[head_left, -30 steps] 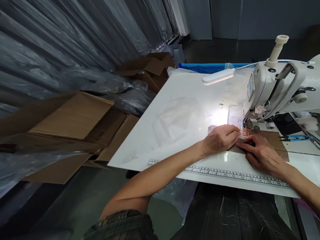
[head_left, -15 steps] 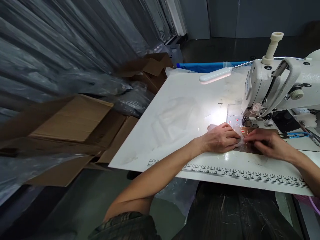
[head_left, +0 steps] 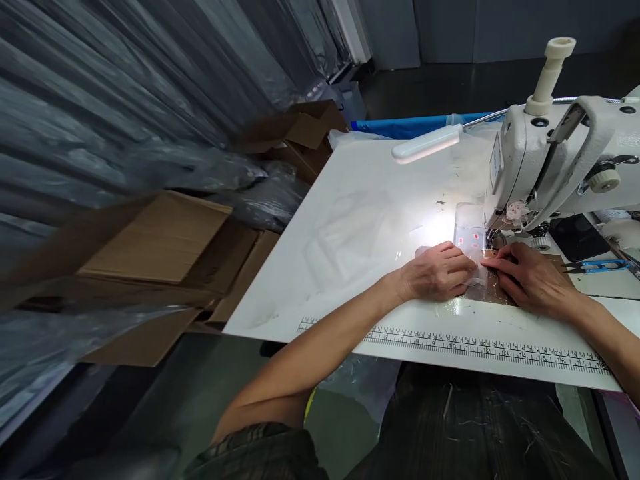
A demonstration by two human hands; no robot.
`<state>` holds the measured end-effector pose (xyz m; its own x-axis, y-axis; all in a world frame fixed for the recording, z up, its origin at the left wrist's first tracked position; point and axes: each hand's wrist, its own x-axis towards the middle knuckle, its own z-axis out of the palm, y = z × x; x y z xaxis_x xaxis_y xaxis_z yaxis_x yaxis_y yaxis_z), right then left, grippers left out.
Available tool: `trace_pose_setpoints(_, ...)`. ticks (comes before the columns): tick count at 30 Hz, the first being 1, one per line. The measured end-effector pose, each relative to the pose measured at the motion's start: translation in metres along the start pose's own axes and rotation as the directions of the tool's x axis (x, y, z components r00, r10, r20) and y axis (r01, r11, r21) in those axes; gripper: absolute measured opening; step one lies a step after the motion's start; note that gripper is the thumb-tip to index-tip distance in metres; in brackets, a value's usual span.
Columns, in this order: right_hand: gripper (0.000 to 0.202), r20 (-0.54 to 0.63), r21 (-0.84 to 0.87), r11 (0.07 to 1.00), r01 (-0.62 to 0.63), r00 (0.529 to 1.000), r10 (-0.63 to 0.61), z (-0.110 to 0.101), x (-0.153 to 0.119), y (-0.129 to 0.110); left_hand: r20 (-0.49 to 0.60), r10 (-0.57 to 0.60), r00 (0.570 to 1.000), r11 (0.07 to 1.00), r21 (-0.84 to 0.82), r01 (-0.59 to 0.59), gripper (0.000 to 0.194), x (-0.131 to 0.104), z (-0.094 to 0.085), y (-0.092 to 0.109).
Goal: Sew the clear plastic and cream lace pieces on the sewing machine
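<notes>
A piece of sheer whitish fabric (head_left: 479, 275) with small red marks lies under the needle area of a white sewing machine (head_left: 517, 167). My left hand (head_left: 440, 272) rests on the fabric's left part, its fingers curled and closed on it. From the other side, my right hand (head_left: 535, 280) pinches the fabric's right edge with thumb and forefinger, just in front of the presser foot (head_left: 492, 240). The fingertips partly hide the fabric there. Beneath the right hand is a brown plate (head_left: 500, 293) on the white table (head_left: 350, 233).
Blue thread snips (head_left: 597, 266) and a black phone-like slab (head_left: 579, 237) lie right of my right hand. A lamp (head_left: 427, 145) shines from above. A printed ruler (head_left: 470, 348) runs along the front edge. Open cardboard boxes (head_left: 155, 237) stand at the left.
My right hand has moved up and slightly left, closer to the presser foot, its fingers now at the fabric's edge. The left hand has stayed nearly still. The view has shifted slightly.
</notes>
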<state>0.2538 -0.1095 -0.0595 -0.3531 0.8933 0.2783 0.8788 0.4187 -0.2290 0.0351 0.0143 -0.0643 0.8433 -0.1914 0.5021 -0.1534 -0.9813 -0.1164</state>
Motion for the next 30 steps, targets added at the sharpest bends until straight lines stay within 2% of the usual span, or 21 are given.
trace_pose_setpoints(3,0.039,0.01,-0.039,0.999,-0.031,0.999,0.031,0.003,-0.001,0.0,0.009,0.011,1.0,0.999,-0.032,-0.01,0.018,0.001,-0.001,0.0)
trace_pose_setpoints(8,0.042,-0.039,0.047,0.999,-0.026,0.999,0.028,0.003,-0.003,0.002,0.01,0.03,1.0,0.999,0.015,-0.03,0.019,0.001,-0.001,0.001)
trace_pose_setpoints(13,0.045,0.0,-0.122,0.992,-0.014,1.0,0.014,0.003,0.005,-0.002,0.164,0.02,0.986,1.0,-0.001,-0.02,0.021,0.001,-0.002,0.0)
trace_pose_setpoints(15,0.044,-0.002,-0.184,0.982,-0.048,0.999,0.049,0.005,0.008,-0.005,0.174,0.026,0.984,1.0,-0.017,-0.023,0.021,0.001,-0.001,0.0)
trace_pose_setpoints(17,0.041,-0.01,-0.202,0.975,-0.09,0.996,0.09,0.007,0.008,-0.007,0.142,0.024,0.99,1.0,-0.021,-0.021,0.021,0.001,-0.001,0.0)
trace_pose_setpoints(23,0.043,-0.063,-0.026,0.995,-0.1,0.993,0.098,0.008,-0.003,-0.004,0.079,-0.003,0.997,0.999,-0.041,0.006,0.02,0.002,0.0,0.001)
trace_pose_setpoints(26,0.04,-0.089,0.106,0.991,-0.081,0.992,0.091,0.006,-0.01,-0.002,0.079,-0.035,0.996,0.997,-0.059,0.04,0.019,0.002,-0.001,0.001)
trace_pose_setpoints(30,0.038,-0.077,0.159,0.986,-0.057,0.995,0.07,0.005,-0.012,-0.001,0.091,-0.08,0.993,0.993,-0.08,0.087,0.02,0.001,-0.001,0.001)
